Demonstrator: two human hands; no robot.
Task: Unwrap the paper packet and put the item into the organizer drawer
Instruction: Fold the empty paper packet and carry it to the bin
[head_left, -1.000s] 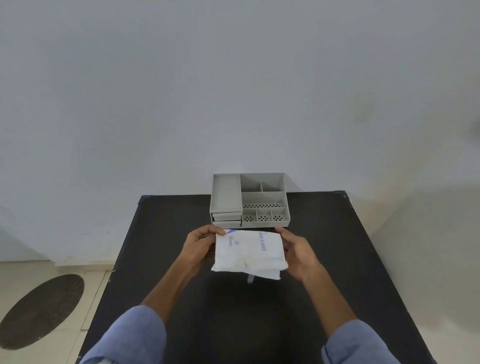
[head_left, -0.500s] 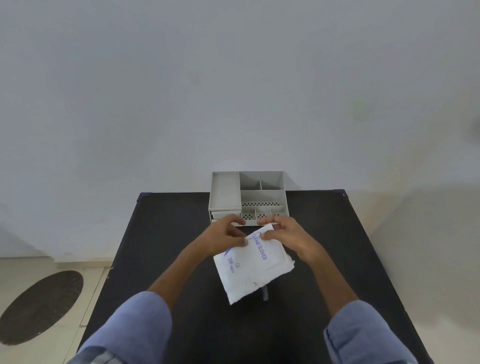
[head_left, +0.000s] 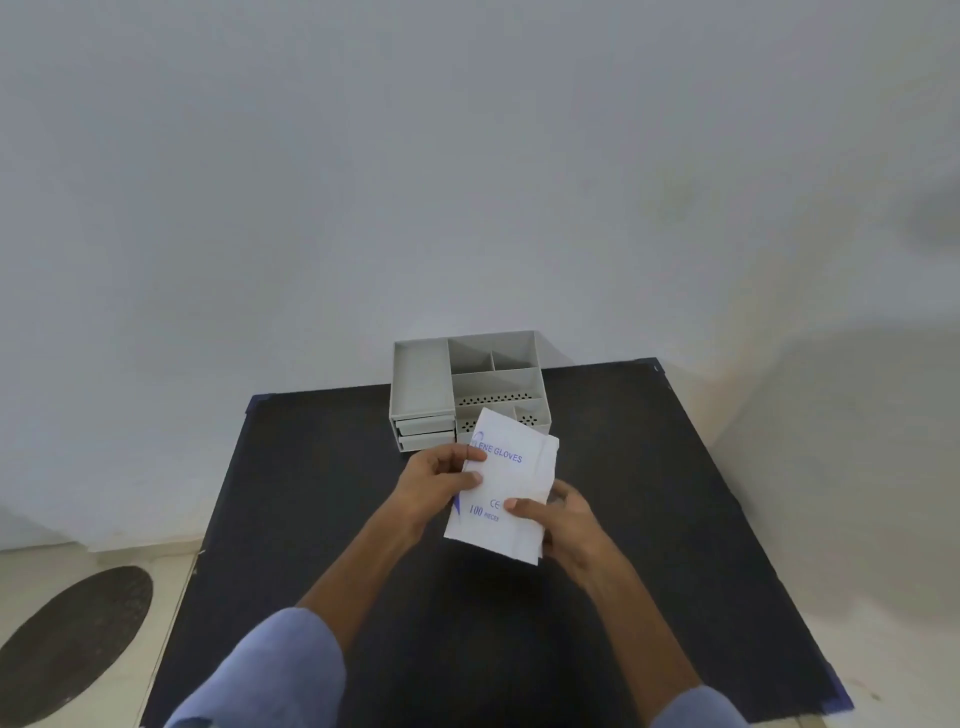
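Holding at frame centre: the paper packet (head_left: 506, 488) is gripped by both hands, left hand (head_left: 439, 480) at its upper edge, right hand (head_left: 563, 512) low. Packet unopened, item unseen. Organizer (head_left: 467, 395) behind on the dark surface (head_left: 311, 519), drawers (head_left: 425, 434) shut; unwrapping and stowing remain.

Both hands raised before the chest, left hand (head_left: 435, 480) pinching higher, right hand (head_left: 563, 519) clasping lower.

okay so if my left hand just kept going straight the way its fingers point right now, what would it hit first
Probably the paper packet itself: the left hand already pinches its left edge, fingers aimed right and slightly away. Beyond it, the grey organizer sits behind; depth is hard to judge from one view.
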